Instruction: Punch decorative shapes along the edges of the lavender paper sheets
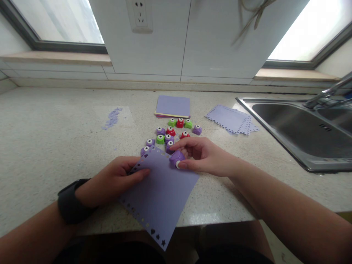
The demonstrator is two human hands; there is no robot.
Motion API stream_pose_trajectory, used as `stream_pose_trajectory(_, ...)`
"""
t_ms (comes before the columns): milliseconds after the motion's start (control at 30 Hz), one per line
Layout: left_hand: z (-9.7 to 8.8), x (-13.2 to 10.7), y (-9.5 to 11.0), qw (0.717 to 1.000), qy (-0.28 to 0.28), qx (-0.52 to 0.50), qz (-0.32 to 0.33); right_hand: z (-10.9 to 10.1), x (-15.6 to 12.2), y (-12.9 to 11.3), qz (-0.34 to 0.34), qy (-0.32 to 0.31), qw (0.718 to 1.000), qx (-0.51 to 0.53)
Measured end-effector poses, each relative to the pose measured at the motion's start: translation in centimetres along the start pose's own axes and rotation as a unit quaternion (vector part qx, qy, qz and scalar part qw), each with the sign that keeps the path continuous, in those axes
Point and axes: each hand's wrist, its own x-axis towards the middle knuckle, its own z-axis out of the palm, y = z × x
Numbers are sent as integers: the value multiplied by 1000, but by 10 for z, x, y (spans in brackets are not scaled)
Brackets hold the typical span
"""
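Dial reference: the center is the middle of the purple sheet; 12 o'clock faces the wall.

A black wristband is worn on the left wrist at 9 o'clock. Purple paper scraps lie in a loose pile on the counter at 11 o'clock. The left hand, at 10 o'clock, is clamped on the margin of the purple sheet, thumb on the upper face. This sheet is turned cornerwise; shaped holes line its left-hand margins and begin along the upper right one. Its 6 o'clock corner projects past the counter's front edge.

At 12 o'clock stand loose punches in purple, green and red, with white tops. Directly behind them is a paper stack, purple uppermost.

The held punch, purple, is at the sheet's 1 o'clock margin; whether paper sits in its slot cannot be determined. The right hand, at 2 o'clock, is closed around this punch, thumb at the white button. Between 1 and 2 o'clock, overlapping punched sheets lie beside the sink.
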Motion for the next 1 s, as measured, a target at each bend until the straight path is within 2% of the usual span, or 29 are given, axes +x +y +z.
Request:
stream_pose_trajectory(267, -2, 2, 3, 999, -26, -30, -11, 5, 2, 5, 38, 12, 999, 1)
stream_pose_trajectory(567, -7, 0, 8, 997, -51, -53, -28, 9, -4, -4, 63, 8, 998, -19)
stream_pose_trajectory(767, -13, -2, 6, 992, -56, -96, -51, 13, -3, -3, 73, 17, 996, 45)
stream_pose_trajectory(867, -16, -1, 5, 983, -33, -180, -20, 12, -1, -5, 82, 33, 993, 77)
stream_pose_trajectory(1000, -19, 1, 4, 929, -3, -368, 25, 9, 1, -2, 57, 98, 983, 141)
